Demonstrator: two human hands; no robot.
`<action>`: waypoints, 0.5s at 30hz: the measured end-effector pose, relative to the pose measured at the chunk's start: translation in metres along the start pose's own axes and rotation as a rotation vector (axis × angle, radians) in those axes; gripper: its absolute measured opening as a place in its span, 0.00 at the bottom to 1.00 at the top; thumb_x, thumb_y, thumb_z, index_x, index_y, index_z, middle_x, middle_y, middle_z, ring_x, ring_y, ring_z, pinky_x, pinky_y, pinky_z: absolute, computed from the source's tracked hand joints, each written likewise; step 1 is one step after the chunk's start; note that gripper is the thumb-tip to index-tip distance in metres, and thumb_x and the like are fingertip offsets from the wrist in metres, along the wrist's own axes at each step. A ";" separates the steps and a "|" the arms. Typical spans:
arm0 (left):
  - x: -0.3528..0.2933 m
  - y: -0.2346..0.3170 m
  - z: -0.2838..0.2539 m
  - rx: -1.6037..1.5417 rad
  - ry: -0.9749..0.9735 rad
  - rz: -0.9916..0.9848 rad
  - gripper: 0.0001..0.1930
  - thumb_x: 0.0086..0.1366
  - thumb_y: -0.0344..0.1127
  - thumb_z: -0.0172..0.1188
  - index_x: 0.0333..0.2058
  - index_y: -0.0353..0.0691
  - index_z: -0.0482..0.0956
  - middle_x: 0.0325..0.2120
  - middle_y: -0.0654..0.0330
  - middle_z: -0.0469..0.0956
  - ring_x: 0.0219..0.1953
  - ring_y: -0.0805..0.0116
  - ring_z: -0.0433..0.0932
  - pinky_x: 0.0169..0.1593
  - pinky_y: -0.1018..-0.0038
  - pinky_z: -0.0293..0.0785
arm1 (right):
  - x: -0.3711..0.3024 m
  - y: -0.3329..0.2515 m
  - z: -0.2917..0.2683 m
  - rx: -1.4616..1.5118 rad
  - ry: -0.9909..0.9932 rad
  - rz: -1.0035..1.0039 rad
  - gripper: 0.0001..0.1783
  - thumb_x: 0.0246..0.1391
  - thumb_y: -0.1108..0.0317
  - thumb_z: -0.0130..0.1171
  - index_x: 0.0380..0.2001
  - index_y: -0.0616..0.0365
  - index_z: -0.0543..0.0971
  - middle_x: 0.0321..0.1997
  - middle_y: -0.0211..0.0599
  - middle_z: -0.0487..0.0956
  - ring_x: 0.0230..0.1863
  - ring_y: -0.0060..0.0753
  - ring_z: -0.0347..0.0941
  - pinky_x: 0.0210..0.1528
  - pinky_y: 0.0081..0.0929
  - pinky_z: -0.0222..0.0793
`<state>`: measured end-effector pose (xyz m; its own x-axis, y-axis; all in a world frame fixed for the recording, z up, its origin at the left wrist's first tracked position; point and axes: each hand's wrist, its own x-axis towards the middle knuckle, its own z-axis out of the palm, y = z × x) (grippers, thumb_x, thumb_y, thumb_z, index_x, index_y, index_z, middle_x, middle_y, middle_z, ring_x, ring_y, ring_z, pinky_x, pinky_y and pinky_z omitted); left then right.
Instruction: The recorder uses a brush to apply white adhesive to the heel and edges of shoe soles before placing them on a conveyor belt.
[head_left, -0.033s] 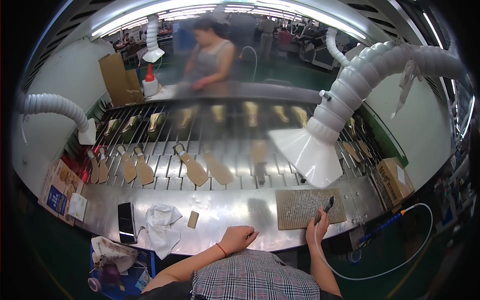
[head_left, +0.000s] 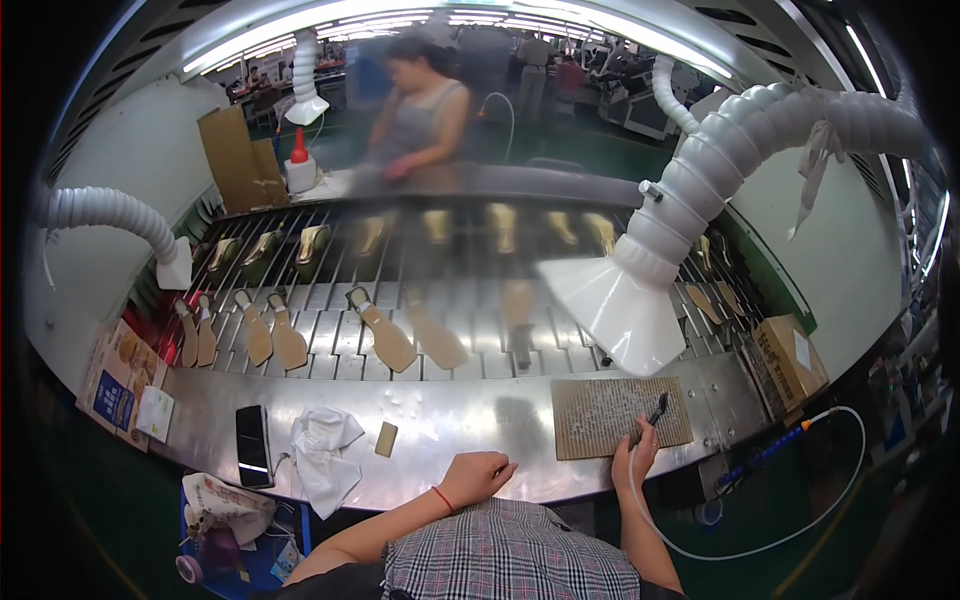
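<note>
My right hand [head_left: 644, 447] is closed around a dark-tipped brush [head_left: 657, 408] fed by a thin white hose [head_left: 740, 556]. Its tip is over a ribbed brown cardboard sheet [head_left: 590, 412] smeared with whitish residue. Curled in a loose fist at the near edge of the metal worktop [head_left: 440, 430], my left hand [head_left: 480, 476] shows nothing in it. Beyond the worktop, tan shoe soles [head_left: 388, 338] lie on a slatted conveyor [head_left: 330, 335]; several are blurred. Further back stand shoe uppers on lasts [head_left: 312, 245], also partly blurred.
A phone [head_left: 253, 447], a white cloth [head_left: 322, 450] and a small tan block [head_left: 386, 439] lie left. White extraction hoods [head_left: 620, 310] hang over the line. Cardboard boxes [head_left: 790, 365] flank it. A blurred person [head_left: 425, 120] stands across. A blue bin [head_left: 255, 575] sits lower left.
</note>
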<state>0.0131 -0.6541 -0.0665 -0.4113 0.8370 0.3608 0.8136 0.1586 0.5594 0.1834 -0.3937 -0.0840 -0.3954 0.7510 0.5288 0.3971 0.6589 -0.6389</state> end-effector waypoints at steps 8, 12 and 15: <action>0.000 -0.001 0.000 -0.001 0.011 0.006 0.17 0.66 0.44 0.56 0.21 0.41 0.75 0.18 0.56 0.75 0.22 0.54 0.77 0.26 0.62 0.72 | 0.000 -0.003 -0.001 0.027 -0.001 0.009 0.25 0.46 0.80 0.54 0.52 0.63 0.70 0.61 0.52 0.71 0.60 0.54 0.64 0.65 0.43 0.54; -0.001 -0.002 -0.001 -0.015 0.001 0.002 0.17 0.66 0.44 0.56 0.21 0.40 0.75 0.18 0.56 0.75 0.22 0.54 0.77 0.25 0.62 0.71 | 0.000 -0.005 -0.001 -0.011 -0.016 0.011 0.25 0.46 0.80 0.55 0.52 0.62 0.70 0.61 0.52 0.71 0.60 0.54 0.64 0.65 0.43 0.54; -0.001 -0.002 -0.002 -0.015 0.001 -0.003 0.16 0.65 0.43 0.57 0.21 0.40 0.76 0.18 0.56 0.76 0.22 0.54 0.77 0.25 0.63 0.71 | -0.001 -0.005 0.000 0.016 -0.017 0.004 0.25 0.46 0.80 0.54 0.52 0.62 0.70 0.61 0.53 0.71 0.60 0.55 0.63 0.65 0.44 0.54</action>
<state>0.0111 -0.6564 -0.0663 -0.4144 0.8361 0.3594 0.8058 0.1535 0.5720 0.1821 -0.3975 -0.0811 -0.4082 0.7524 0.5169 0.3852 0.6554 -0.6497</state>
